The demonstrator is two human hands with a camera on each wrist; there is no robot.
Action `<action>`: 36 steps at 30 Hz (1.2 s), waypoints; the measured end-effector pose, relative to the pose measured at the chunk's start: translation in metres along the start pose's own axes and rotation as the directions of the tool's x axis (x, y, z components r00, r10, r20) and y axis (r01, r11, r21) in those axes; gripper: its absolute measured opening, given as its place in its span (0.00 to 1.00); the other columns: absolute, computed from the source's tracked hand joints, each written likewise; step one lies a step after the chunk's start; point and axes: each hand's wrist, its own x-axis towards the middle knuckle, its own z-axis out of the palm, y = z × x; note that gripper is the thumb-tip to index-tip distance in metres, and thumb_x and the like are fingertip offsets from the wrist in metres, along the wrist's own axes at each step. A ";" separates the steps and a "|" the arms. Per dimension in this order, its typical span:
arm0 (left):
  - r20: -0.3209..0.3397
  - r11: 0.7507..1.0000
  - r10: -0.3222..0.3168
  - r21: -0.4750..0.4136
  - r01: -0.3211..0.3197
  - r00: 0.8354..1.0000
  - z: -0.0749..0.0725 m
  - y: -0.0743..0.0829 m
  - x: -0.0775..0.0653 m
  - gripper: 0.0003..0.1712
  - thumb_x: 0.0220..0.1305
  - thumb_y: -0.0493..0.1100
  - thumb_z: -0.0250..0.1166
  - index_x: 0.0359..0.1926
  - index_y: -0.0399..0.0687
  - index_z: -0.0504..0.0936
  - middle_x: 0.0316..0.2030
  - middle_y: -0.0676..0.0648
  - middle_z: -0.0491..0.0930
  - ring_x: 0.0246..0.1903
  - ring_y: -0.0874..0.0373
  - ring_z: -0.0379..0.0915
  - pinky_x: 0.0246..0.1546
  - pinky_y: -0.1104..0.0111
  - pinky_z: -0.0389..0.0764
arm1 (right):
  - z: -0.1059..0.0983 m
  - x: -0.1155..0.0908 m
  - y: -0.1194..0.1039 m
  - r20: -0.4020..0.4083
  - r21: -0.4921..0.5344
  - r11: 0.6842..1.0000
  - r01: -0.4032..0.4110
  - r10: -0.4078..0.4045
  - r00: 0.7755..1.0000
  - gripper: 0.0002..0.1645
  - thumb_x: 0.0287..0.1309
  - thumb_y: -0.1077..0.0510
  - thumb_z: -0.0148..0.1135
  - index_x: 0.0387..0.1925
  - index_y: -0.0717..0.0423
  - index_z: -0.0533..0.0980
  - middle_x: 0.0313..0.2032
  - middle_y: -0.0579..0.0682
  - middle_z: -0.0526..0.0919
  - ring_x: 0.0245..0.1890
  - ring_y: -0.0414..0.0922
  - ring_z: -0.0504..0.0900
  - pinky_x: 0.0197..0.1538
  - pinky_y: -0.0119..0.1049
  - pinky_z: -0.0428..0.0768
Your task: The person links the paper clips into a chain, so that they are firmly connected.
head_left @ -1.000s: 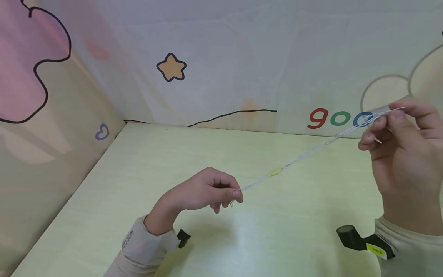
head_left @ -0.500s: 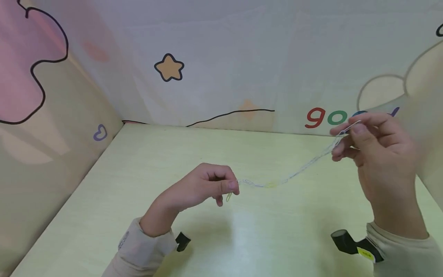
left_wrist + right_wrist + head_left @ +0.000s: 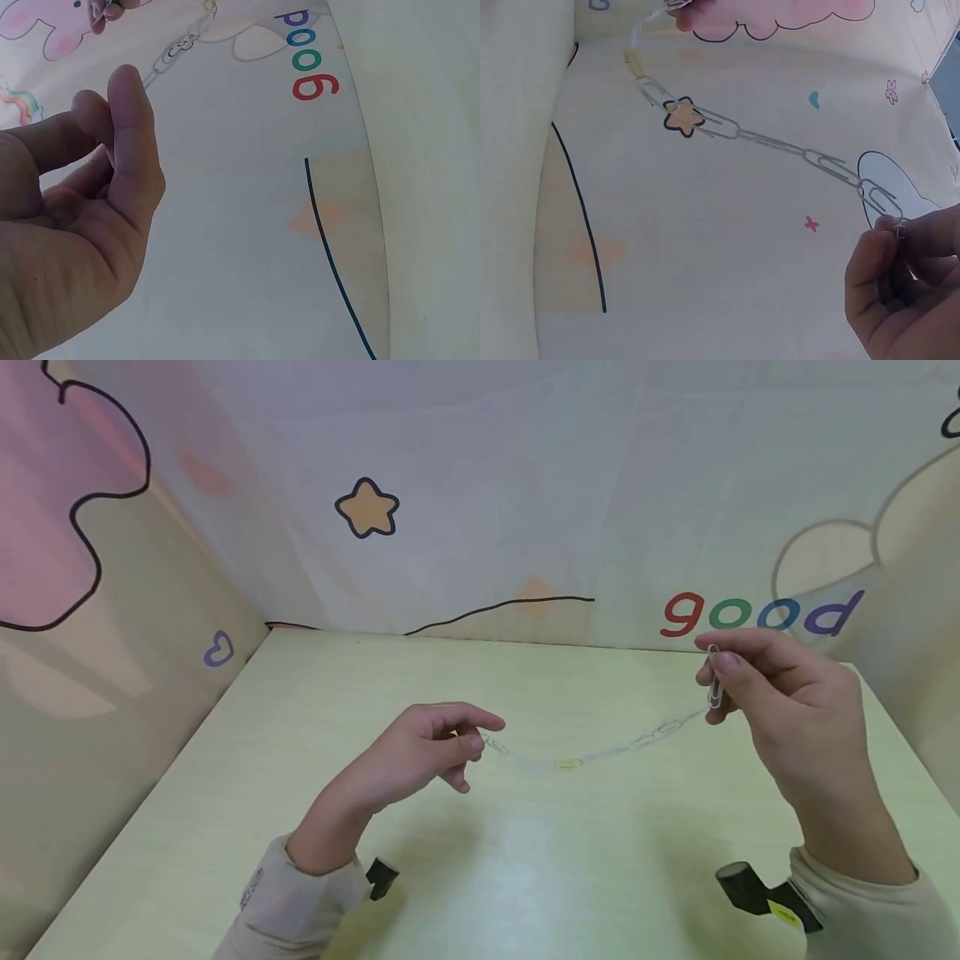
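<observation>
A chain of linked paper clips (image 3: 660, 729) hangs in a sagging curve between my two hands, above the table. Most links are silvery white; a yellow paper clip (image 3: 568, 764) sits near the low point. My left hand (image 3: 420, 752) pinches the left end between thumb and fingers, its index finger stretched forward; the fingers hide that end. At the right end, my right hand (image 3: 795, 710) pinches a white paper clip (image 3: 715, 681) that stands nearly upright. In the right wrist view, several links (image 3: 774, 142) run from the right fingertips toward the yellow clip.
A pale yellow-green table (image 3: 570, 877) lies below the hands. Behind it rises a printed cloth backdrop (image 3: 480, 485) with a star and the word "good". A side panel (image 3: 112, 735) stands at left. Each sleeve carries a black wrist camera (image 3: 742, 885).
The chain was stretched straight and now sags. My right hand has come left and down, turning its clip upright. The left hand has shifted slightly left and up; its index finger is straighter.
</observation>
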 end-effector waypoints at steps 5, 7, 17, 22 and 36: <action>-0.122 0.998 0.041 -0.040 -0.047 0.992 -0.001 -0.002 0.002 0.11 0.70 0.34 0.60 0.50 0.38 0.82 0.34 0.42 0.76 0.31 0.52 0.73 0.42 0.55 0.84 | 0.000 -0.003 -0.003 -0.003 -0.104 0.994 -0.030 0.030 1.000 0.12 0.66 0.77 0.54 0.47 0.76 0.80 0.30 0.55 0.82 0.31 0.46 0.81 0.41 0.28 0.82; -0.159 0.994 0.061 -0.075 -0.074 0.985 -0.001 -0.003 0.004 0.09 0.68 0.33 0.62 0.47 0.36 0.82 0.36 0.41 0.77 0.33 0.52 0.73 0.44 0.55 0.84 | 0.003 -0.005 -0.005 0.026 -0.132 0.991 -0.039 0.042 0.999 0.12 0.66 0.76 0.54 0.46 0.74 0.81 0.30 0.55 0.83 0.30 0.45 0.82 0.41 0.28 0.82; -0.182 0.959 0.197 -0.168 -0.227 0.963 0.009 -0.003 0.012 0.13 0.69 0.29 0.59 0.51 0.29 0.83 0.44 0.42 0.79 0.40 0.51 0.74 0.51 0.53 0.81 | 0.027 -0.011 -0.002 0.098 -0.098 0.987 -0.130 0.139 0.985 0.12 0.66 0.77 0.56 0.49 0.73 0.78 0.32 0.58 0.80 0.28 0.48 0.80 0.39 0.32 0.84; -0.159 0.944 0.268 -0.152 -0.291 0.950 0.014 0.000 0.014 0.15 0.72 0.29 0.56 0.56 0.28 0.81 0.50 0.39 0.80 0.47 0.47 0.74 0.52 0.54 0.80 | 0.043 -0.011 0.003 0.132 -0.069 0.976 -0.205 0.213 0.968 0.06 0.65 0.75 0.59 0.42 0.70 0.80 0.32 0.58 0.81 0.27 0.48 0.81 0.38 0.35 0.84; -0.168 0.907 0.345 -0.195 -0.374 0.924 0.030 0.010 0.017 0.14 0.69 0.33 0.62 0.52 0.30 0.83 0.35 0.44 0.84 0.27 0.50 0.75 0.36 0.62 0.82 | 0.065 -0.016 0.009 0.190 -0.033 0.963 -0.268 0.269 0.944 0.07 0.65 0.72 0.61 0.43 0.64 0.79 0.33 0.58 0.80 0.29 0.50 0.82 0.41 0.38 0.84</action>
